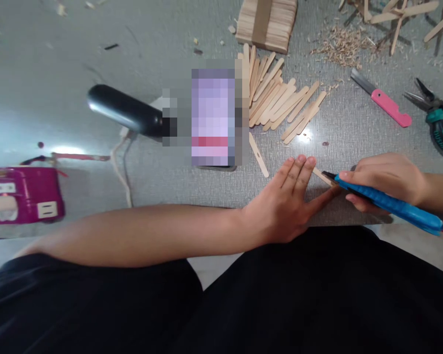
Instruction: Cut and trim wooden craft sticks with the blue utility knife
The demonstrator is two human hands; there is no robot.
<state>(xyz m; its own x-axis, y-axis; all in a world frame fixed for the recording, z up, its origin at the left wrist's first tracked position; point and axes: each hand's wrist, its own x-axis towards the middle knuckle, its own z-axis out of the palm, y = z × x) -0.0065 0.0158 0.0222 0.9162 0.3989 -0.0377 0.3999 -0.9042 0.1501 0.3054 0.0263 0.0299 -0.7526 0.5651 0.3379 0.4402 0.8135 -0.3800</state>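
Note:
My left hand point(290, 196) lies on the table with its fingers stretched out flat. Its thumb reaches right, up against a wooden craft stick point(322, 176), which is partly hidden near the knife. In my right hand point(387, 177) is a blue utility knife point(395, 204), the fingers wrapped round its body. The dark blade points left and lies over or against that stick; whether it cuts into the wood I cannot tell. A loose craft stick with a small notch or hole point(259, 155) rests above my left hand.
Many craft sticks point(280, 101) are spread below a banded bundle point(268, 24). Right of them lie wood shavings point(341, 46), a pink knife point(389, 104) and pliers point(435, 115). A blurred-out phone point(212, 118), a black rounded device point(127, 109) and a purple socket box point(25, 191) are leftward.

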